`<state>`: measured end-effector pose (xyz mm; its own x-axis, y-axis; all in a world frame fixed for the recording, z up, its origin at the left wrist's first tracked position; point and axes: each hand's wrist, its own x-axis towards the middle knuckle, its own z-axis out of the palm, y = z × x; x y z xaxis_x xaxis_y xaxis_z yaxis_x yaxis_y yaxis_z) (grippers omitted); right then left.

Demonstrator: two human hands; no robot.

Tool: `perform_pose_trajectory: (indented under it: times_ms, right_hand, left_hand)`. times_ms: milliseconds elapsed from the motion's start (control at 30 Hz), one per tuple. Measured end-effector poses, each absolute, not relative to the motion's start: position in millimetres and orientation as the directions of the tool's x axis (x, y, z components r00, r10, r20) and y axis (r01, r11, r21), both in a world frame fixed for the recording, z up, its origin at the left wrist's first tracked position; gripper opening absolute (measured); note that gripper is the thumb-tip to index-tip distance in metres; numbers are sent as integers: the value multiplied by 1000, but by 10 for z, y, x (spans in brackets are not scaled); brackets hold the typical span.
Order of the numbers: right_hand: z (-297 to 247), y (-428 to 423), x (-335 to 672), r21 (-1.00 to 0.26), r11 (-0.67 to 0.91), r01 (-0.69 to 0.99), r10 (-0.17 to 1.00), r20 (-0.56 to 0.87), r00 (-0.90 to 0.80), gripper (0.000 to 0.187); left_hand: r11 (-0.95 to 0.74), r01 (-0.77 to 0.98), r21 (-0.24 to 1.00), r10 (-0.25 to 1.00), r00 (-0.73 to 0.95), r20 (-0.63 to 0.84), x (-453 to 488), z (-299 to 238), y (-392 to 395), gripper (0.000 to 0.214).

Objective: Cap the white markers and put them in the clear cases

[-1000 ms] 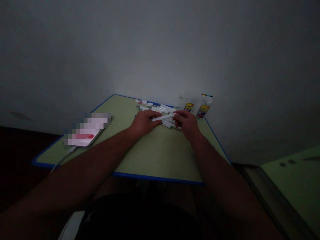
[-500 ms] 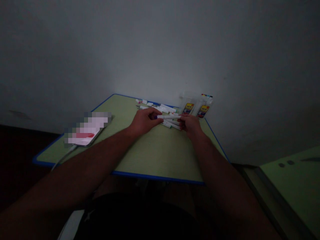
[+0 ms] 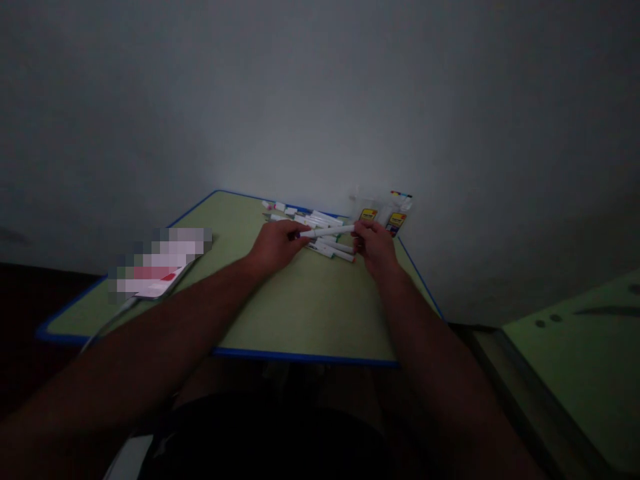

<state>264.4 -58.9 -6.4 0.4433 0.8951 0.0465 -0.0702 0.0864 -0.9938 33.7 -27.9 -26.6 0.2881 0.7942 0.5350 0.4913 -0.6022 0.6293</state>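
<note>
The left hand (image 3: 275, 247) and the right hand (image 3: 377, 245) each pinch one end of a white marker (image 3: 330, 231) — held nearly level over a loose heap of white markers (image 3: 327, 219) at the far side of the table (image 3: 310, 313). Clear packets (image 3: 395, 223) with yellow labels stand just beyond the right hand; a phone (image 3: 170, 267) — cable attached — lies to the left.

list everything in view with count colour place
held marker: one, white with purple, between hands
loose markers: several, mostly white, behind hands
small pieces: at least three, whitish, far table edge
packets: two, clear, table's far right
phone: one, pale screen, table's left
cable: one, white, at phone
table: one, green, blue edge, centre
wall: one, grey, behind
panel: one, green, lower right
unclear object: one, white, lower left
garment: one, black, bottom
left hand: one, marker's left end
right hand: one, marker's right end
</note>
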Motion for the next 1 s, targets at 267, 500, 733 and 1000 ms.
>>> perform_pose_trajectory:
  times_ms: [267,500,733,1000]
  right_hand:
    - [141,-567,2762,-961,267,-65,799,184,573,17]
    - [477,-503,3159,-915,404,5,559,251,791,16]
    - [730,-507,3667,-904,400,151,343,300,890,14]
    - [1035,-441,4014,-888,264,377,212,434,876,20]
  left_hand:
    - [-616,559,555,780,335,529,313,-281,-216,36]
    - [-614,590,523,780,357,514,278,-282,-169,27]
    - [-622,628,468,772,390,502,302,-297,-158,28]
    - [-626,642,443,771,426,473,321,-343,-141,29]
